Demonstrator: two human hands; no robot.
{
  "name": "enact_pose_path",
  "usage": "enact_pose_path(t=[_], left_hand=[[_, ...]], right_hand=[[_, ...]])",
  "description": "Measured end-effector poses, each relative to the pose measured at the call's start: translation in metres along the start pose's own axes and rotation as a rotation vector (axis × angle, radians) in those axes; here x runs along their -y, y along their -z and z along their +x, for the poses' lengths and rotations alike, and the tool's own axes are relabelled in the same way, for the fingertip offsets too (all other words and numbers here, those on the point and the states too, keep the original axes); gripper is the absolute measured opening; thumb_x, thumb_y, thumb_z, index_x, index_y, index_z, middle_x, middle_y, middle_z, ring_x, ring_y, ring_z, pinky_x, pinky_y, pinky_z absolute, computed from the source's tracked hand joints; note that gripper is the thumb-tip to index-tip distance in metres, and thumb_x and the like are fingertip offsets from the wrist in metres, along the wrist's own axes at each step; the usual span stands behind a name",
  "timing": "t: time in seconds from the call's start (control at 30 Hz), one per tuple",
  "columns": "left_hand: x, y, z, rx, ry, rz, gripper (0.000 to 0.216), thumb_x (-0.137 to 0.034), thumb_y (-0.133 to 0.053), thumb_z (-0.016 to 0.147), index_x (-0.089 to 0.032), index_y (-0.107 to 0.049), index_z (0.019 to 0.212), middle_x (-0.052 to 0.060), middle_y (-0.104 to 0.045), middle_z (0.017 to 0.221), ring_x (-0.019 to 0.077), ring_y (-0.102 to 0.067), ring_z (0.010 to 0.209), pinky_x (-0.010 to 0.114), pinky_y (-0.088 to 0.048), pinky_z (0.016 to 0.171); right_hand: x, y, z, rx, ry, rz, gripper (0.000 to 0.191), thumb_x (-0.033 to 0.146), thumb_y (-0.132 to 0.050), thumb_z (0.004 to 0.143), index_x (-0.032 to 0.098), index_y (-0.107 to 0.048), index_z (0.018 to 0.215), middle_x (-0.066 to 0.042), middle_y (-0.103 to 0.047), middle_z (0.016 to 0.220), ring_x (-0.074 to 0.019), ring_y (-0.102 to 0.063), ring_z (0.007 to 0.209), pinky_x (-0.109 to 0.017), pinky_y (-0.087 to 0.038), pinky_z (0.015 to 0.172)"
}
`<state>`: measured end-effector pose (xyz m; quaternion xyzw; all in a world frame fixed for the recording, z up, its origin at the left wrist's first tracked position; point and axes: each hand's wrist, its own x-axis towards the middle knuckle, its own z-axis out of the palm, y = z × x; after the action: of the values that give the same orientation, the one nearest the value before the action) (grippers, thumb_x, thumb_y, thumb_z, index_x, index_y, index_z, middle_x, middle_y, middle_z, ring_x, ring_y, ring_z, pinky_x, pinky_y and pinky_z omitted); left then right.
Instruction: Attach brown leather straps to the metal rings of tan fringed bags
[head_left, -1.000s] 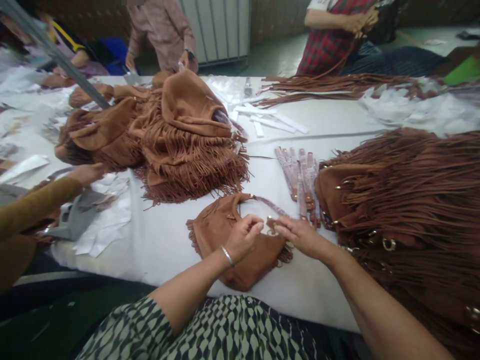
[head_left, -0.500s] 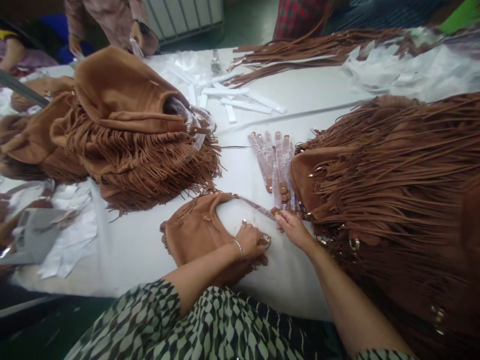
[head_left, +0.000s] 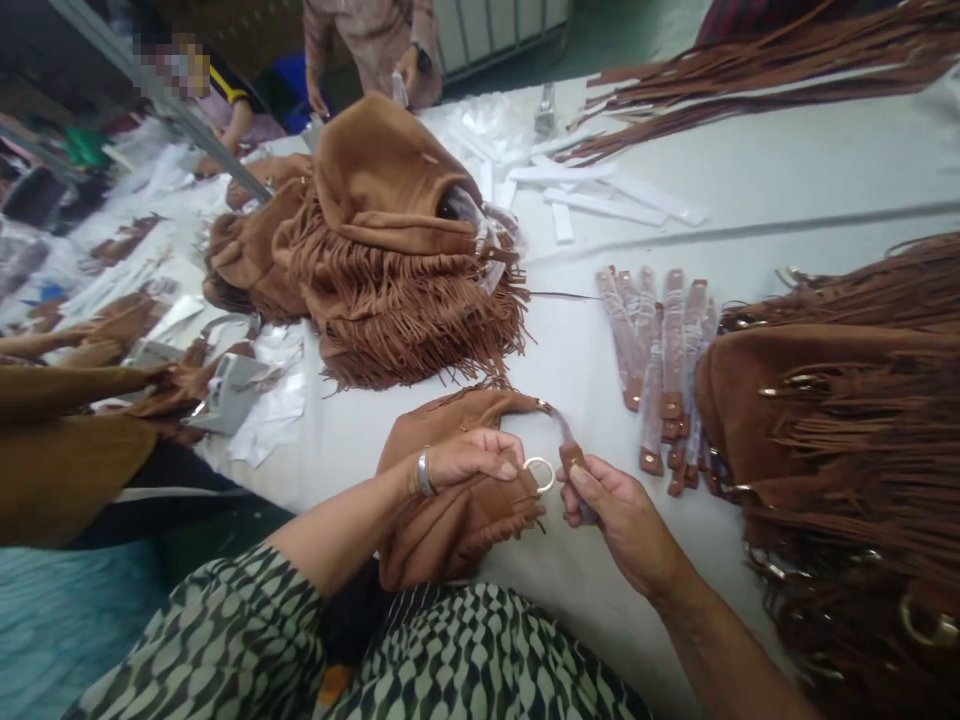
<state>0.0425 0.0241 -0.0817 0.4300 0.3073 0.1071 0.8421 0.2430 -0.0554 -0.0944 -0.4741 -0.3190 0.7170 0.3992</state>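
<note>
White tabletop (head_left: 810, 170) lay crowded with fringed suede. Near its front edge, our left hand (head_left: 469, 462) pinched the small bag (head_left: 450, 520) beside its ring (head_left: 538, 474). Since a moment earlier, our right hand (head_left: 622, 510) had drawn the gripped strap end (head_left: 574, 458) alongside.

No readable text, label, brand or number anywhere. White paper strips (head_left: 600, 205) at 1 o'clock, plastic-wrapped straps (head_left: 671, 340) at 3 o'clock, suede fringed bag (head_left: 442, 530) at 6 o'clock: any print too blurred to tell.

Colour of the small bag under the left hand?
Tan-brown bag with fringed edge; head view shows it best.
</note>
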Motion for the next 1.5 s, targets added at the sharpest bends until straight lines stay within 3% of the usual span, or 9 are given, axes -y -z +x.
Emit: enact_pose_path(t=[0.13,0.27,0.53,0.73,0.87,0.93,1.07,1.3,1.5], left_hand=[[0.003,0.007,-0.034,-0.071,-0.121,0.015,0.020,-0.031,-0.068,0.064,-0.013,-0.058,0.067,0.000,-0.055,0.067,0.0130,-0.050,0.069,0.025,-0.036,0.074],[0.026,0.008,-0.061,-0.084,-0.212,-0.038,0.022,-0.034,-0.064,0.068,-0.013,-0.059,0.073,0.005,-0.061,0.081,0.0191,-0.054,0.086,0.031,-0.034,0.087],[0.042,0.002,-0.094,-0.062,-0.318,-0.131,0.025,-0.035,-0.065,0.068,-0.013,-0.055,0.072,0.006,-0.062,0.081,0.0202,-0.055,0.087,0.032,-0.034,0.087],[0.040,-0.003,-0.104,0.061,-0.259,-0.162,0.027,-0.035,-0.069,0.063,-0.014,-0.054,0.070,0.003,-0.058,0.077,0.0166,-0.050,0.078,0.029,-0.034,0.078],[0.042,-0.007,-0.106,0.121,-0.215,-0.113,0.028,-0.036,-0.070,0.061,-0.014,-0.053,0.066,0.000,-0.052,0.069,0.0135,-0.046,0.071,0.026,-0.033,0.073],[0.042,-0.007,-0.106,0.098,-0.226,-0.126,0.028,-0.035,-0.071,0.061,-0.014,-0.054,0.068,-0.001,-0.051,0.068,0.0120,-0.044,0.068,0.025,-0.032,0.070],[0.044,-0.003,-0.107,0.025,-0.262,-0.156,0.029,-0.035,-0.072,0.061,-0.013,-0.054,0.067,-0.003,-0.048,0.063,0.0091,-0.041,0.061,0.022,-0.031,0.063],[0.053,0.008,-0.098,-0.013,-0.295,-0.191,0.029,-0.035,-0.070,0.064,-0.012,-0.056,0.073,0.002,-0.057,0.074,0.0136,-0.051,0.074,0.026,-0.036,0.074],[0.057,0.010,-0.092,-0.044,-0.268,-0.187,0.030,-0.036,-0.070,0.063,-0.012,-0.057,0.074,0.004,-0.060,0.076,0.0160,-0.054,0.075,0.028,-0.038,0.075]], right_hand=[[0.008,-0.045,-0.010,-0.036,-0.059,0.081,0.030,0.046,-0.053,0.083,0.016,-0.056,0.087,0.002,-0.049,0.061,-0.0094,-0.043,0.054,-0.021,-0.034,0.054],[0.011,-0.083,-0.021,-0.023,-0.050,0.042,0.028,0.045,-0.058,0.080,0.017,-0.054,0.076,0.003,-0.048,0.058,-0.0084,-0.042,0.052,-0.021,-0.036,0.052],[-0.001,-0.135,-0.038,-0.238,0.001,0.007,0.029,0.044,-0.065,0.073,0.018,-0.053,0.078,0.005,-0.042,0.056,-0.0084,-0.035,0.048,-0.020,-0.032,0.044],[0.004,-0.134,-0.040,0.062,-0.112,0.133,0.033,0.043,-0.060,0.077,0.017,-0.046,0.063,0.008,-0.031,0.049,-0.0064,-0.026,0.042,-0.020,-0.026,0.041],[0.018,-0.118,-0.036,0.192,-0.324,-0.030,0.034,0.042,-0.066,0.072,0.016,-0.048,0.061,0.009,-0.035,0.042,-0.0049,-0.028,0.036,-0.019,-0.028,0.038],[0.024,-0.114,-0.036,0.163,-0.365,-0.078,0.034,0.044,-0.067,0.071,0.015,-0.051,0.063,0.008,-0.038,0.041,-0.0046,-0.029,0.035,-0.018,-0.029,0.038],[0.021,-0.120,-0.043,0.020,-0.213,-0.063,0.032,0.045,-0.063,0.075,0.014,-0.058,0.080,0.007,-0.043,0.046,-0.0058,-0.035,0.039,-0.019,-0.033,0.041],[-0.015,-0.141,-0.053,-0.269,-0.007,0.041,0.028,0.039,-0.070,0.070,0.017,-0.058,0.083,0.005,-0.048,0.055,-0.0064,-0.038,0.045,-0.019,-0.031,0.042],[-0.016,-0.134,-0.048,-0.285,0.007,0.129,0.024,0.040,-0.066,0.074,0.017,-0.060,0.081,0.004,-0.049,0.058,-0.0060,-0.037,0.044,-0.019,-0.032,0.042]])
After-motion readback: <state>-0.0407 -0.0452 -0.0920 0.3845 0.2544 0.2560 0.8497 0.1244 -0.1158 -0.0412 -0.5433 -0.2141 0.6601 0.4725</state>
